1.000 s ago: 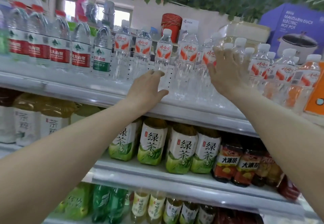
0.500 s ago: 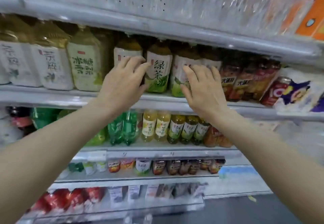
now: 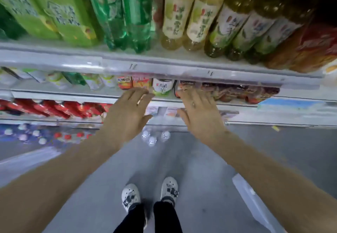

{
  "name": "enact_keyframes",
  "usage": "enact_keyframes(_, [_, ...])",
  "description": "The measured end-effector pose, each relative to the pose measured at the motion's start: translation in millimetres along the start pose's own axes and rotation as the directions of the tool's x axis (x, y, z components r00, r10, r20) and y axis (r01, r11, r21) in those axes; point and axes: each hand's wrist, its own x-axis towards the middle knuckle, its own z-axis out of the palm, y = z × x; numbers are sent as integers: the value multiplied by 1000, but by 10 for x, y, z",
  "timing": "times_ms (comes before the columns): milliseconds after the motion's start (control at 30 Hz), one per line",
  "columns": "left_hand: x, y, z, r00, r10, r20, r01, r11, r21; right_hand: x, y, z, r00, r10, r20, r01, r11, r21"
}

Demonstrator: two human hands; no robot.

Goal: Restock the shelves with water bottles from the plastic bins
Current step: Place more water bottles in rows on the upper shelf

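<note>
Three clear water bottles [image 3: 152,138] with white caps stand on the grey floor below the shelving, seen between my two hands. My left hand [image 3: 125,113] hangs above them with fingers straight and spread, holding nothing. My right hand [image 3: 200,113] is beside it, also spread and empty. Both hands hover in front of the lower shelf edge [image 3: 164,103], well above the bottles. More water bottles [image 3: 23,136] with white and red caps sit low at the left, blurred.
Shelves of green soda bottles [image 3: 124,14], tea bottles [image 3: 184,14] and small drink cartons [image 3: 135,84] fill the upper view. Red bottles [image 3: 45,108] line a lower shelf at left. My white shoes [image 3: 149,193] stand on the grey floor. A pale flat object [image 3: 255,201] lies on the floor at right.
My view has swung from the top water shelf down to the floor. Both hands have dropped from the upper shelves to the lowest shelves, still empty.
</note>
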Motion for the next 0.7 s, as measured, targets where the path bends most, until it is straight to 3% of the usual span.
enact_keyframes(233, [-803, -171, 2217, 973, -136, 184, 148, 988, -52, -603, -23, 2207, 969, 61, 238, -94, 987, 132])
enact_keyframes(433, [-1510, -344, 3907, 894, -201, 399, 245, 967, -63, -1185, -173, 3914, 864, 158, 478, -275, 943, 186])
enact_keyframes(700, [-1655, -578, 5255, 898, -145, 415, 177, 983, -41, -1221, -157, 5432, 812, 285, 509, -455, 856, 246])
